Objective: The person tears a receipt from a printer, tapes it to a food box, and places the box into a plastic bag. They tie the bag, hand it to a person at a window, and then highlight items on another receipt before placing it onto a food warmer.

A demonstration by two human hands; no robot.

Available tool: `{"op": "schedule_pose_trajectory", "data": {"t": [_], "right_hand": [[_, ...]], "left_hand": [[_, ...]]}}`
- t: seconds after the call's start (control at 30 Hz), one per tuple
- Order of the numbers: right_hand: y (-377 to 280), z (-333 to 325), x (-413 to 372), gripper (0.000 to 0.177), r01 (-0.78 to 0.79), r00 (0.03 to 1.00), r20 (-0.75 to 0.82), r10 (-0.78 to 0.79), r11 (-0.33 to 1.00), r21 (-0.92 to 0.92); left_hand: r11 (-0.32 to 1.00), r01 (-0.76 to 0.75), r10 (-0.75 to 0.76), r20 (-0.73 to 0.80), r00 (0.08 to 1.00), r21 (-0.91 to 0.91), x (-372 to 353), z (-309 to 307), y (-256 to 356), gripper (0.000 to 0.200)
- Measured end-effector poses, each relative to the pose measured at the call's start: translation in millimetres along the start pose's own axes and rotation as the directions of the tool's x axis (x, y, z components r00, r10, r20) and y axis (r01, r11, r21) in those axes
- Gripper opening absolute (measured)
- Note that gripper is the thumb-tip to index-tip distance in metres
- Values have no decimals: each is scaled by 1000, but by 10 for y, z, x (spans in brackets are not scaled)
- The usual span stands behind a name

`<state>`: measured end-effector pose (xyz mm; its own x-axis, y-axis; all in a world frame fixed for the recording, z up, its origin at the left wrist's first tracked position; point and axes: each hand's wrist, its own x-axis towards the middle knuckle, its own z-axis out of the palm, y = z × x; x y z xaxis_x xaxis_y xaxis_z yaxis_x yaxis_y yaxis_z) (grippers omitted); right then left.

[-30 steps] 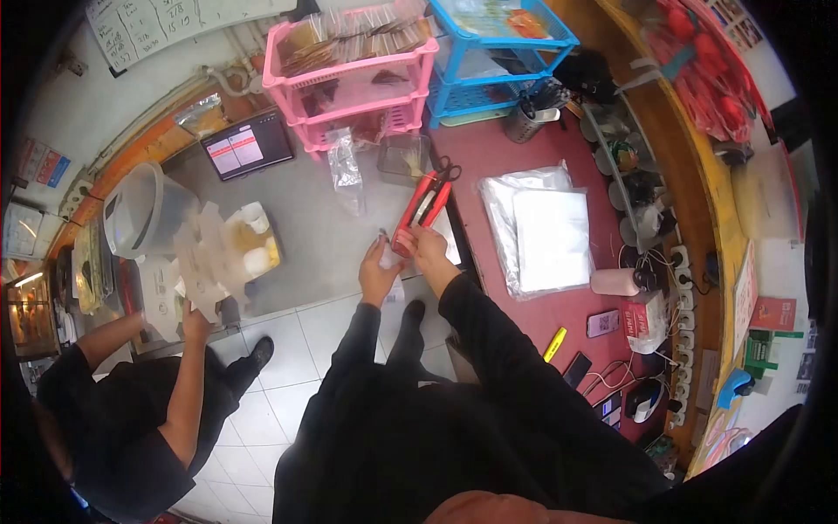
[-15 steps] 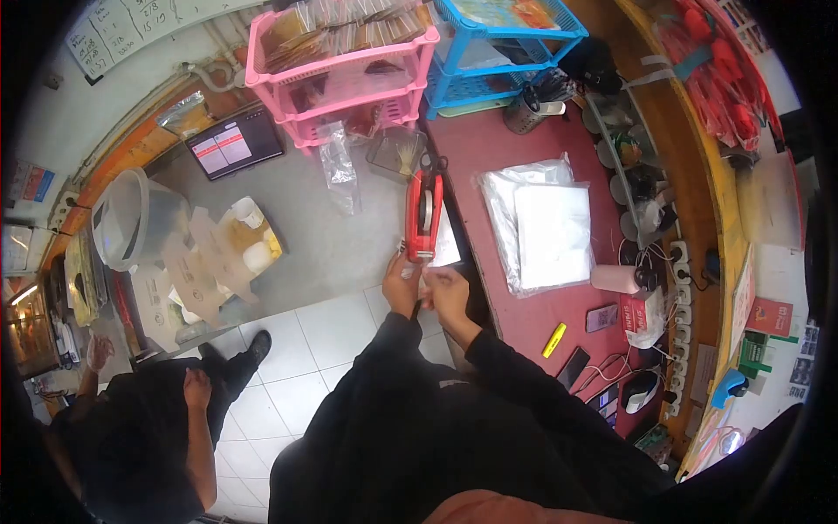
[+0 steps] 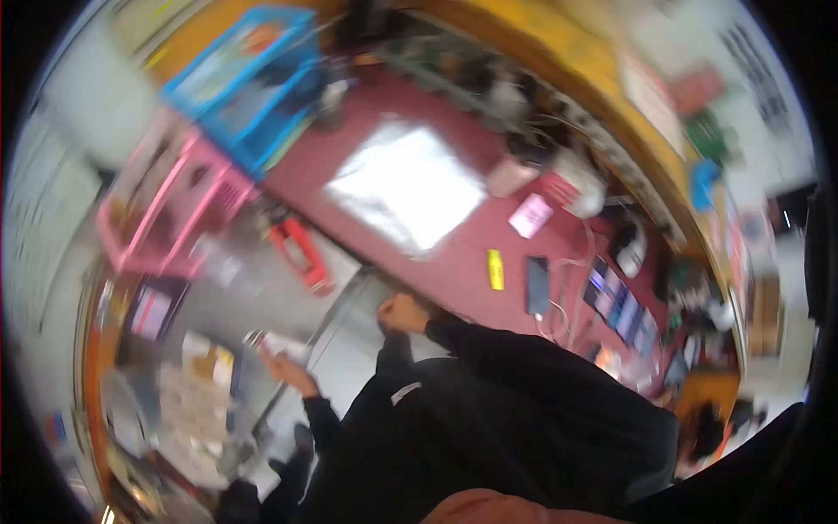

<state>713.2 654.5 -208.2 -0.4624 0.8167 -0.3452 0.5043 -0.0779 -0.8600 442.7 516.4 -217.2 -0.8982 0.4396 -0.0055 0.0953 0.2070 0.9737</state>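
The picture is blurred by motion. My left hand (image 3: 292, 374) is over the near edge of the grey table (image 3: 231, 301), its fingers closed on a small white packet (image 3: 286, 347) with dark marks at one end. My right hand (image 3: 403, 313) is beside the front edge of the red table (image 3: 349, 218), with its fingers curled in; whatever it holds, if anything, is hidden. Between the hands and the pink rack lies a red tape dispenser (image 3: 301, 255) on the grey table, touched by neither hand.
A pink rack (image 3: 179, 201) and a blue rack (image 3: 249, 96) stand at the back left. Clear plastic bags (image 3: 410, 188), a yellow marker (image 3: 495, 269) and phones (image 3: 537, 286) lie on the red table. Another person's dark shoe (image 3: 301, 441) shows at the lower left.
The view has swung to the right. My hands have moved apart and away from the tape dispenser, my left hand now over the grey table with the packet.
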Motion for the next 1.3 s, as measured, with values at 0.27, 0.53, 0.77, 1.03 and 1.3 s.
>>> {"op": "schedule_pose_trajectory", "data": {"t": [0.27, 0.53, 0.77, 1.03, 1.3], "right_hand": [[726, -1071, -1807, 24, -136, 936, -290, 198, 965, 222], [1553, -1718, -4939, 34, -404, 776, -431, 460, 888, 219], [2729, -1539, -7004, 14, -424, 362, -544, 756, 654, 627], [3006, -2255, -7761, 18, -182, 262, -705, 659, 751, 634], [3094, -3219, -7369, 25, -275, 501, -748, 436, 899, 340]], "left_hand": [[961, 36, 151, 630, 762, -274, -1199, 1421, 1632, 48], [966, 196, 259, 696, -669, -171, -5430, 1661, 2236, 56], [303, -235, 406, 348, -845, -924, -7764, 2023, 1378, 71], [221, -550, 326, 593, -737, -805, -7817, 2548, 1237, 87], [262, -562, 260, 619, -741, -784, -7887, 2617, 1190, 103]]}}
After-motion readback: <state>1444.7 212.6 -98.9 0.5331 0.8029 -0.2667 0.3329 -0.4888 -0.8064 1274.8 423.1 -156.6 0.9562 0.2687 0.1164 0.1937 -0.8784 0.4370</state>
